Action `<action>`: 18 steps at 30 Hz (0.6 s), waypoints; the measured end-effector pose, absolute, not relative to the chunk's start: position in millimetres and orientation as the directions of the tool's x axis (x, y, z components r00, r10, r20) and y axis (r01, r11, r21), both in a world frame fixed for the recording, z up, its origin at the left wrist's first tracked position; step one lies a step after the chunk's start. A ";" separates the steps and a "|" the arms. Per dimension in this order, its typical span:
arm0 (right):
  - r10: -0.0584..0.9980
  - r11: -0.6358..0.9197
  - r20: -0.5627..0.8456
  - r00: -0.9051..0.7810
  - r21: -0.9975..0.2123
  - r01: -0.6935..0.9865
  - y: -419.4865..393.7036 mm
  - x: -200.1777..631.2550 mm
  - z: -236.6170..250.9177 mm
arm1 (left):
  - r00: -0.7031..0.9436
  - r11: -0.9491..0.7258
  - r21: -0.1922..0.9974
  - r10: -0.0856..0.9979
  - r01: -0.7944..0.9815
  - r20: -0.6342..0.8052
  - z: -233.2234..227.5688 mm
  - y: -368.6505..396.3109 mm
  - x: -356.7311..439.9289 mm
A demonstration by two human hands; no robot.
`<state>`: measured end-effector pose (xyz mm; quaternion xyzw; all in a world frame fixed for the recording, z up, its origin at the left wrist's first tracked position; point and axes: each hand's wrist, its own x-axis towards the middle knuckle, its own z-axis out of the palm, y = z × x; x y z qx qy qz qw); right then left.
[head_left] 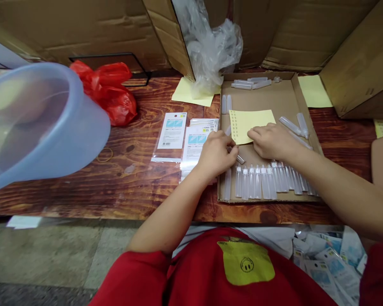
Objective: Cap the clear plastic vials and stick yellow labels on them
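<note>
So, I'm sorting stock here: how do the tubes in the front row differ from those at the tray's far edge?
The front-row tubes lie lengthwise side by side, many together; the far-edge tubes lie crosswise, few and loosely scattered. Both are small clear plastic tubes inside the cardboard tray.

A small clear bottle [240, 159] is pinched by the left hand [216, 155] at the edge of a shallow cardboard tray [284, 95], while a yellow paper sheet [247, 124] is pressed flat by the right hand [271, 141] above a row of bottles [268, 182]

The packet cards [204, 127] show "1000"; the remaining print is too small to read.
</note>
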<state>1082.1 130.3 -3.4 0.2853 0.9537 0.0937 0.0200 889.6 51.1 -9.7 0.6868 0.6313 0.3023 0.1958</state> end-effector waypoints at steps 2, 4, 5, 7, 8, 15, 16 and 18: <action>0.508 0.819 0.121 -0.853 0.240 0.522 129.1 1083.5 -5.1 | -0.148 -0.010 0.754 0.979 0.656 0.142 -10.1 52.7 889.3; 0.437 0.809 0.271 -0.858 0.299 0.506 124.9 1086.0 -6.6 | -0.262 0.070 0.867 0.962 0.494 0.072 -9.4 54.1 888.5; 0.387 0.805 0.341 -0.857 0.328 0.494 121.4 1086.9 -6.7 | -0.276 0.091 0.917 0.961 0.388 0.022 -9.0 54.8 888.0; 0.296 0.806 0.438 -0.849 0.362 0.468 112.4 1087.1 -4.5 | -0.244 0.118 0.983 0.967 0.142 -0.081 -8.2 56.0 886.5; 0.265 0.815 0.466 -0.844 0.359 0.454 107.4 1086.3 -1.9 | -0.214 0.127 0.992 0.970 0.019 -0.120 -7.8 56.2 885.6; 0.446 0.868 0.620 -0.645 -0.123 0.482 89.8 1074.6 26.3 | -0.124 0.073 0.951 0.986 -0.301 -0.115 0.3 47.8 882.7; 0.474 0.857 0.643 -0.601 -0.180 0.483 90.4 1073.0 28.9 | -0.120 0.051 0.955 0.989 -0.293 -0.090 1.5 46.4 883.3; 0.498 0.849 0.658 -0.564 -0.241 0.470 91.9 1070.2 32.2 | -0.108 0.008 0.959 0.993 -0.285 -0.040 3.3 44.3 884.6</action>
